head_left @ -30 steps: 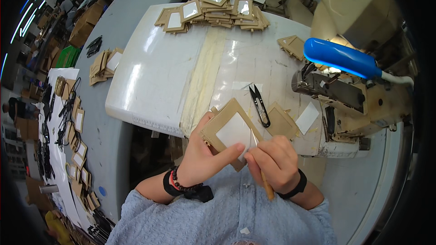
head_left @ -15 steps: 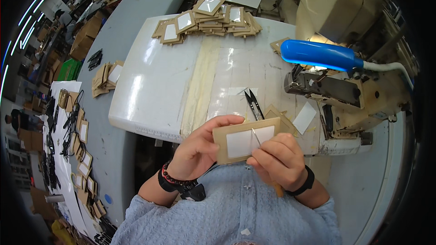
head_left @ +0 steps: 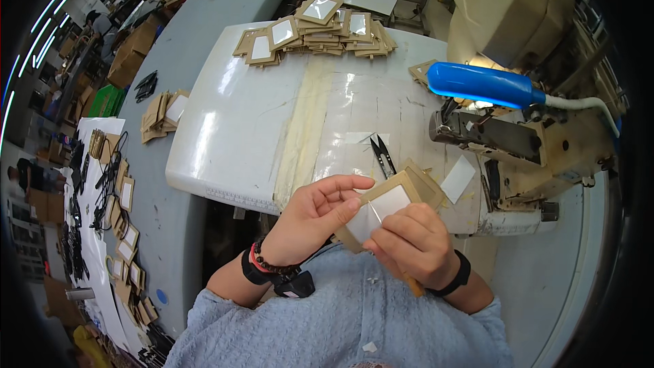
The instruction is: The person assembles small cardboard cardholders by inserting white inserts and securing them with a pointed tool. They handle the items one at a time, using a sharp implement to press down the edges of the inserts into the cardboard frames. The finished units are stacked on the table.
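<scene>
1. Cardboard frames (head_left: pixel 121 221) with pale middles lie scattered along a white strip at the far left, among dark small items too small to tell.
2. Next, a small stack of brown cards (head_left: pixel 162 114) sits on the grey table (head_left: pixel 225 20), just beside the white worktop (head_left: pixel 238 123).
3. At the worktop's far edge, a long heap of brown frames (head_left: pixel 320 27) with white centres spreads across.
4. The left hand (head_left: pixel 315 217), with a dark watch and bead bracelets on its wrist, is closed on the left end of a brown card frame (head_left: pixel 387 206); thumb and fingertips pinch its edge.
5. That frame, with a white panel in the middle, is held up above the near edge of the worktop, in front of the person's chest, tilted.
6. The right hand (head_left: pixel 412 242) grips the frame's lower right part, fingers curled over it; a thin stick pokes out below the palm.
7. Black thread snips (head_left: pixel 383 154) lie on the worktop just beyond the frame.
8. A white paper slip (head_left: pixel 458 178) lies beside the sewing machine (head_left: pixel 518 143).
9. A blue lamp (head_left: pixel 484 85) hangs above the machine.
</scene>
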The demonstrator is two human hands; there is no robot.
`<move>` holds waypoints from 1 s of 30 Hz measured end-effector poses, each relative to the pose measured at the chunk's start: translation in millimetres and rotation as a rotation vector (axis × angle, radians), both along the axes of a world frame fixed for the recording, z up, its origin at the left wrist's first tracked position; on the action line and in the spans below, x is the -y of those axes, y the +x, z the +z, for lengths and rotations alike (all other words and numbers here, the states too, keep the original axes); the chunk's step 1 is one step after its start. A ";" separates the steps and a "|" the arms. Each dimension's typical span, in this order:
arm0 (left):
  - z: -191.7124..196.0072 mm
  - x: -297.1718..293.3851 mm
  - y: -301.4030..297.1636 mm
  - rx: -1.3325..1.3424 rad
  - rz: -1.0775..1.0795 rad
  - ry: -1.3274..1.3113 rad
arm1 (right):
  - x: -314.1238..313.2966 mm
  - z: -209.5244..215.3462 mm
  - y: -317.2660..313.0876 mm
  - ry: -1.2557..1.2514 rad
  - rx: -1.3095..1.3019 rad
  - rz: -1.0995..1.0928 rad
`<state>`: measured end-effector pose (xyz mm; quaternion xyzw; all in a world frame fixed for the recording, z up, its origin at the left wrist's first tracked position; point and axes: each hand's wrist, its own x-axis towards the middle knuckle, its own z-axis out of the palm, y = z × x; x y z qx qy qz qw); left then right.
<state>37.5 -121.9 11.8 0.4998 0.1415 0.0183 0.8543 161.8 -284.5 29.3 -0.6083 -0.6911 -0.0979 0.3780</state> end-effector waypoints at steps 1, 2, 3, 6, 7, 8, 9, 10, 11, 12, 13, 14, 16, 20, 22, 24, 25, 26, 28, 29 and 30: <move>-0.3 0.7 0.0 -0.006 0.002 0.078 | 0.1 0.2 -0.1 -0.013 0.003 -0.004; -0.5 2.1 0.4 -0.012 0.004 0.155 | -0.6 -1.1 -0.6 -0.019 0.005 -0.009; -0.9 3.5 0.9 -0.019 0.007 0.232 | -2.2 -3.9 -1.3 -0.025 0.008 -0.014; -7.2 8.7 3.4 0.057 0.043 0.301 | -6.0 -6.3 -1.8 -0.051 0.030 -0.027; -9.4 10.3 3.8 0.066 0.041 0.278 | -7.1 -6.3 -2.0 -0.060 0.040 -0.032; -11.6 11.7 4.2 0.076 0.039 0.254 | -8.2 -6.4 -2.2 -0.059 0.049 -0.041; -12.9 13.0 4.5 0.086 0.037 0.231 | -9.1 -6.5 -2.5 -0.057 0.058 -0.050; -12.6 13.7 4.8 0.060 0.032 0.203 | -10.3 -7.0 -3.0 -0.055 0.067 -0.060; -10.7 14.1 5.3 0.035 0.027 0.175 | -11.8 -7.3 -3.4 -0.051 0.081 -0.072; -9.8 14.4 5.6 0.010 0.022 0.147 | -13.5 -7.4 -3.7 -0.047 0.095 -0.084; -9.2 14.5 5.4 0.010 0.017 0.126 | -14.7 -7.2 -4.0 -0.042 0.107 -0.098; -8.8 14.7 5.2 0.009 0.011 0.105 | -15.5 -7.4 -4.3 -0.035 0.107 -0.095; -8.9 14.2 5.6 0.009 0.016 0.057 | -16.5 -9.1 -4.7 -0.019 0.108 -0.093; -13.4 13.2 7.2 0.020 0.044 -0.011 | -16.4 -11.5 -5.4 -0.017 0.109 -0.089; -15.4 13.2 7.1 0.021 0.055 0.007 | -15.6 -11.3 -5.8 -0.021 0.102 -0.084; -16.5 13.4 6.8 0.012 0.067 0.057 | -15.2 -9.8 -5.8 -0.025 0.088 -0.084; -16.8 13.9 7.1 0.016 0.094 0.076 | -15.0 -9.0 -5.9 -0.027 0.081 -0.085; -17.2 14.8 7.7 0.019 0.121 0.095 | -14.6 -8.8 -6.0 -0.030 0.073 -0.084; -17.5 15.8 7.6 0.022 0.143 0.060 | -13.3 -8.8 -6.1 -0.038 0.059 -0.081; -17.8 16.2 6.8 0.023 0.138 0.005 | -13.5 -8.6 -5.9 -0.031 0.056 -0.075; -18.0 16.5 6.3 0.023 0.132 -0.049 | -14.0 -8.4 -5.6 -0.024 0.053 -0.068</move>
